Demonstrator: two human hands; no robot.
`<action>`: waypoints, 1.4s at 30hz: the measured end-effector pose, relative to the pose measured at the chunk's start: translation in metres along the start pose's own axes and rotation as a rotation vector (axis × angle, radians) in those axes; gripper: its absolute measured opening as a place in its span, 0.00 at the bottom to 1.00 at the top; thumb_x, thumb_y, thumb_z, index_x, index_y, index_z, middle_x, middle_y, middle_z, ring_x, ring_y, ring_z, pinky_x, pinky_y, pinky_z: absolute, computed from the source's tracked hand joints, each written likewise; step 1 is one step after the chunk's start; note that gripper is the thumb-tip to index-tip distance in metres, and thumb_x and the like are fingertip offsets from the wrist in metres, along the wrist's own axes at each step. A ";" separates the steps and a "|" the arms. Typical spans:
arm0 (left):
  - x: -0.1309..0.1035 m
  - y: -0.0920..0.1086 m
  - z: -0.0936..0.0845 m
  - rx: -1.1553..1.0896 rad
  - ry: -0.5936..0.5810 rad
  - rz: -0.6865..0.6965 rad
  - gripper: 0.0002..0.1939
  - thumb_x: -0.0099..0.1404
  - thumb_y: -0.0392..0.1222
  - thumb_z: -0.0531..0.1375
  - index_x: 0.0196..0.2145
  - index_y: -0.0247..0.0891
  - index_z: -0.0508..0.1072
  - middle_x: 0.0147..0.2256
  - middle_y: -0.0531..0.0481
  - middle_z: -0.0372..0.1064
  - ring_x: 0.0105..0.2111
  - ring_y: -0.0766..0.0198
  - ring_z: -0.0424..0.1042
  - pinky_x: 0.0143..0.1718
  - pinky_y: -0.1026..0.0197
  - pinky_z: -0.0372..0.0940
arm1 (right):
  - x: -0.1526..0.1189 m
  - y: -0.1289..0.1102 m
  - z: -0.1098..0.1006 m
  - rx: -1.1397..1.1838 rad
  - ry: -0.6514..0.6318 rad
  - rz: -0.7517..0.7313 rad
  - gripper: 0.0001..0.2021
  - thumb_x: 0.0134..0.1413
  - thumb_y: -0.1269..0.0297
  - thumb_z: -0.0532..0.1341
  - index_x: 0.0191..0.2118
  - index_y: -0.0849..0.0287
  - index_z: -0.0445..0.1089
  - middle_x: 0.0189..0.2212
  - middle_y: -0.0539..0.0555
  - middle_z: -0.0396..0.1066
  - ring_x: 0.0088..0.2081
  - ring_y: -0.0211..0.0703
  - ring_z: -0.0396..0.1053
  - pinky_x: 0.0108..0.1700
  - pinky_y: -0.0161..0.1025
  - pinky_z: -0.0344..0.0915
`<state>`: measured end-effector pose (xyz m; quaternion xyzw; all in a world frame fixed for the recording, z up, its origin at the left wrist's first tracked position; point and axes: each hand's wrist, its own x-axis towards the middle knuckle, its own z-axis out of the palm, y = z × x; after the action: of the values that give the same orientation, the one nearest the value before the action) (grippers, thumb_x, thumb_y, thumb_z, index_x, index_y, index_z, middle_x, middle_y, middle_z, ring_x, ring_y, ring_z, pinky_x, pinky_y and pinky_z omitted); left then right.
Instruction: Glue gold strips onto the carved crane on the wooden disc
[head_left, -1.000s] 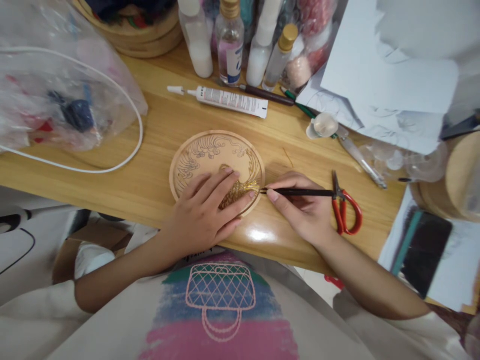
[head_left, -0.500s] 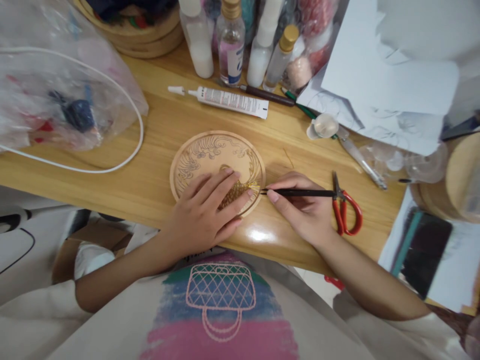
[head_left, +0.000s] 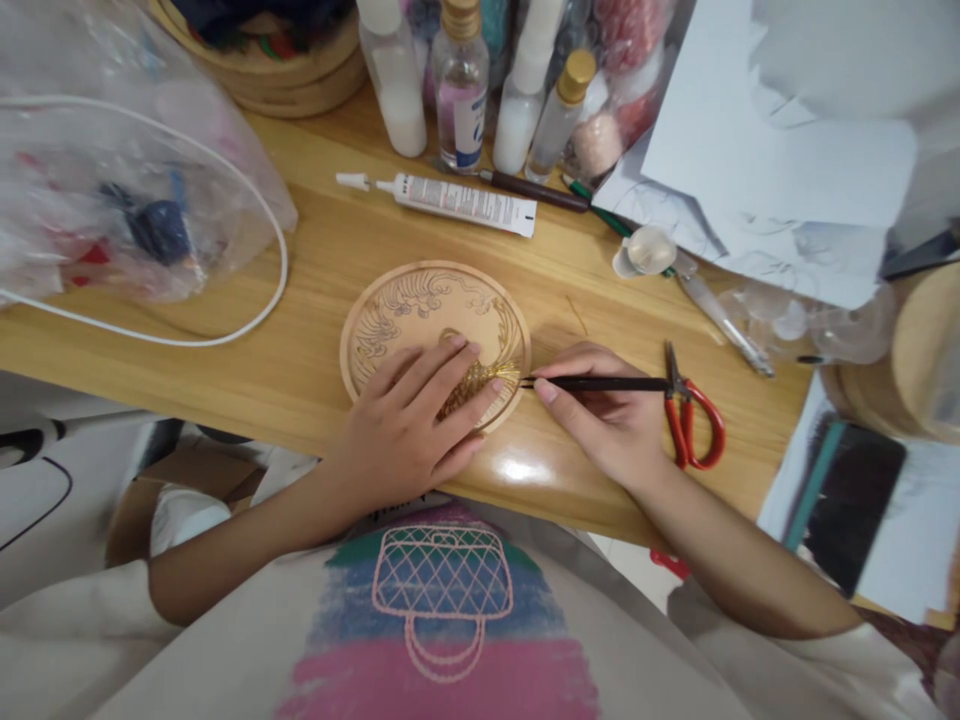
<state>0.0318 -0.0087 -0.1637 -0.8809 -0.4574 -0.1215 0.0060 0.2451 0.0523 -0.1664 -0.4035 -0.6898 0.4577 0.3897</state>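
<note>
A round wooden plate [head_left: 420,310] with dark wave line patterns lies on the table near its front edge. My left hand [head_left: 409,425] lies over the plate's lower part, fingers spread. Gold wire work [head_left: 476,385] shows between and beside its fingers. My right hand [head_left: 611,410] is just right of the plate, pinching black tweezers [head_left: 600,384]. Their tips are at the plate's right rim, by the gold wire. Whether the tips hold anything is too small to tell. Red-handled pliers [head_left: 703,425] lie right behind the tweezers' rear end.
A white glue tube [head_left: 465,203], its cap off, and a dark-handled tool [head_left: 536,190] lie behind the plate. Bottles [head_left: 460,100] stand farther back. Plastic bags [head_left: 112,180] and a white cable [head_left: 281,270] are left. Papers [head_left: 772,180], a clear pen [head_left: 724,315] and a phone-like black object [head_left: 855,500] are right.
</note>
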 end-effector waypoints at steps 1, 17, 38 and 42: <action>0.000 0.000 0.000 -0.001 0.004 0.001 0.20 0.68 0.45 0.56 0.55 0.37 0.70 0.57 0.33 0.67 0.59 0.44 0.66 0.55 0.44 0.65 | 0.000 0.000 0.000 0.000 0.001 0.000 0.03 0.53 0.72 0.65 0.33 0.56 0.75 0.27 0.51 0.75 0.30 0.38 0.71 0.32 0.37 0.67; -0.001 0.000 0.001 -0.002 0.005 0.002 0.20 0.68 0.45 0.56 0.55 0.37 0.70 0.57 0.33 0.67 0.59 0.43 0.66 0.55 0.43 0.64 | 0.000 0.000 0.000 -0.009 -0.004 0.009 0.02 0.53 0.70 0.65 0.33 0.56 0.75 0.27 0.51 0.74 0.29 0.38 0.70 0.32 0.37 0.68; -0.002 -0.003 0.003 -0.063 0.041 -0.009 0.23 0.69 0.46 0.56 0.57 0.30 0.66 0.57 0.33 0.67 0.59 0.44 0.65 0.56 0.44 0.63 | 0.000 0.000 0.000 -0.004 0.005 0.002 0.03 0.53 0.71 0.65 0.33 0.56 0.75 0.27 0.50 0.74 0.29 0.38 0.70 0.31 0.37 0.67; -0.002 -0.003 0.003 -0.060 0.035 -0.012 0.24 0.69 0.46 0.55 0.57 0.30 0.65 0.57 0.33 0.67 0.60 0.45 0.65 0.56 0.45 0.63 | 0.000 0.000 0.000 -0.012 0.002 0.003 0.03 0.53 0.71 0.65 0.33 0.56 0.76 0.27 0.51 0.75 0.29 0.38 0.70 0.32 0.37 0.67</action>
<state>0.0288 -0.0084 -0.1672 -0.8756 -0.4589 -0.1506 -0.0130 0.2453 0.0523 -0.1665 -0.4072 -0.6916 0.4536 0.3875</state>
